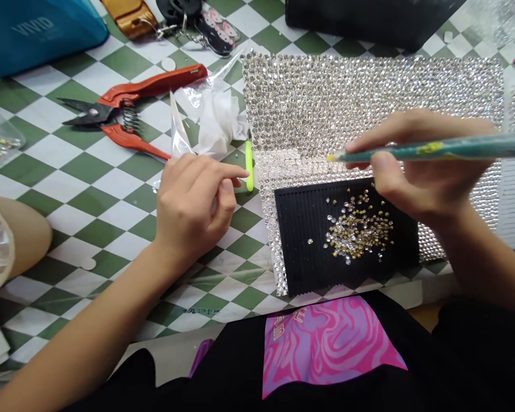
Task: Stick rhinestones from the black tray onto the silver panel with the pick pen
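black ridged tray (296, 240) holds loose rhinestones (358, 229); right hand (416, 166) fingers pinch a green pen (433, 149); left hand (193, 200) curled, empty.

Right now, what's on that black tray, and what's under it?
On the black tray lies a loose heap of small rhinestones. Under it is the rhinestone sheet; the part beneath the tray is covered, so unseen.

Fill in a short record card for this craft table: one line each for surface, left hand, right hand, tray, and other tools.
surface: green-and-white checkered table
left hand: left hand loosely curled, empty, beside a lime-green stick
right hand: right hand in a grip on a teal picker pen, tip over the rhinestone sheet
tray: black ridged tray on the sheet, holding loose rhinestones
other tools: red-handled snips, crumpled plastic bag
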`<action>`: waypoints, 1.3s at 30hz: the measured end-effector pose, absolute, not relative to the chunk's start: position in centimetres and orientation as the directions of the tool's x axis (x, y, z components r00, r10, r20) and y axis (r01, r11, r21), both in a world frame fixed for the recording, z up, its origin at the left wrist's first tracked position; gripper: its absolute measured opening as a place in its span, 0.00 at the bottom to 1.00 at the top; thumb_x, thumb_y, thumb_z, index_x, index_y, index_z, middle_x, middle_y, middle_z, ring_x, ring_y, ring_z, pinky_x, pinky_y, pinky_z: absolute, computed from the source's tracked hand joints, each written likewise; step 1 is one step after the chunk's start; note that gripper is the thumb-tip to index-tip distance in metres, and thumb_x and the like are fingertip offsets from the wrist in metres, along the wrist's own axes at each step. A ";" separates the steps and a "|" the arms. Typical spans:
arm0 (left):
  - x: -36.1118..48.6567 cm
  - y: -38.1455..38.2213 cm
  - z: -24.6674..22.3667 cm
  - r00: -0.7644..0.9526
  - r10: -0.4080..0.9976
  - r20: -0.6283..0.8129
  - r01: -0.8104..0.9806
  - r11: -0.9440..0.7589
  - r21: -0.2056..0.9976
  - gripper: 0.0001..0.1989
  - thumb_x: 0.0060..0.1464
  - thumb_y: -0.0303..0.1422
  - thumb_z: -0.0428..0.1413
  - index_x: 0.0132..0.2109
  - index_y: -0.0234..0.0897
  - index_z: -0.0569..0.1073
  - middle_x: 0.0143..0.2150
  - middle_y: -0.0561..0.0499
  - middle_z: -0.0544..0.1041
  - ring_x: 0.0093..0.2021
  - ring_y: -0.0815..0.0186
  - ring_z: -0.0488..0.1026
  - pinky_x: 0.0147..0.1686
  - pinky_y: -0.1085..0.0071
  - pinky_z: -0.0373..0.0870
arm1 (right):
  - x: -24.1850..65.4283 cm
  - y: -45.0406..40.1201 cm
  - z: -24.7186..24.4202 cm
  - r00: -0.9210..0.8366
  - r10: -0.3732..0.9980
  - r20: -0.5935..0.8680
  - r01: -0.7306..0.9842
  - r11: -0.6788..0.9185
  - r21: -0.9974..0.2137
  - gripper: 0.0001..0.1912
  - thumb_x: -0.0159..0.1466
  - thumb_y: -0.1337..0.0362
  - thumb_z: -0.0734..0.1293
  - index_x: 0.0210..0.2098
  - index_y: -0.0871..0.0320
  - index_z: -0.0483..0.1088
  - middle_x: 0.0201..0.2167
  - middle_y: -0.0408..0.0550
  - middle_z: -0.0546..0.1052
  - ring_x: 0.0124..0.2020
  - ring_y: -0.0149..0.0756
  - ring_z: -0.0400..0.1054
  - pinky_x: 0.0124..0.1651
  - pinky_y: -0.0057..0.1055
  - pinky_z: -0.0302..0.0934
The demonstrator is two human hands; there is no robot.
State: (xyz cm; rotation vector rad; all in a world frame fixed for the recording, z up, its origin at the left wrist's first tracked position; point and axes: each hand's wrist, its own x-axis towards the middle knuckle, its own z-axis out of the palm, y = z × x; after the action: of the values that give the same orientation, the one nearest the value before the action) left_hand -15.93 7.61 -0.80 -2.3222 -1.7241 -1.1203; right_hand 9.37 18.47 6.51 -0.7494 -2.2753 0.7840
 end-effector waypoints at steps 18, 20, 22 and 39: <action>-15.9 7.6 -0.6 0.137 0.818 0.559 0.846 -0.390 0.363 0.14 0.63 0.23 0.46 0.40 0.30 0.76 0.29 0.47 0.75 0.32 0.64 0.65 0.38 0.65 0.60 | 11.3 14.9 5.8 -0.746 0.566 0.351 0.326 0.770 -0.549 0.15 0.58 0.76 0.64 0.41 0.54 0.72 0.28 0.43 0.75 0.26 0.32 0.68 0.29 0.32 0.65; -15.9 7.6 -0.6 0.137 0.818 0.559 0.848 -0.388 0.361 0.13 0.63 0.23 0.46 0.40 0.30 0.76 0.29 0.47 0.75 0.32 0.64 0.65 0.38 0.65 0.60 | 11.6 14.9 5.6 -0.735 0.576 0.356 0.335 0.767 -0.548 0.16 0.57 0.76 0.65 0.41 0.53 0.72 0.28 0.42 0.75 0.27 0.32 0.68 0.29 0.32 0.65; -15.9 7.6 -0.6 0.138 0.817 0.560 0.850 -0.388 0.357 0.13 0.63 0.23 0.46 0.40 0.31 0.76 0.29 0.48 0.75 0.32 0.64 0.65 0.38 0.65 0.60 | 11.7 14.9 5.6 -0.732 0.579 0.360 0.337 0.766 -0.547 0.16 0.57 0.76 0.65 0.41 0.53 0.72 0.28 0.42 0.75 0.27 0.31 0.68 0.29 0.32 0.65; -15.9 7.6 -0.7 0.138 0.816 0.562 0.847 -0.391 0.360 0.13 0.63 0.23 0.46 0.40 0.32 0.75 0.29 0.49 0.74 0.32 0.64 0.65 0.38 0.65 0.60 | 10.8 16.0 6.0 -0.620 0.662 0.420 0.340 0.710 -0.617 0.13 0.60 0.74 0.65 0.40 0.52 0.75 0.32 0.41 0.79 0.30 0.31 0.71 0.33 0.33 0.67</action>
State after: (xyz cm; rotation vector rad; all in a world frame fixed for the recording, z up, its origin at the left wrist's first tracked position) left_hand -15.89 7.58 -0.71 -2.3361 -1.7087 -1.1044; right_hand 10.81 16.03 6.00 -0.7592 -2.2680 0.6482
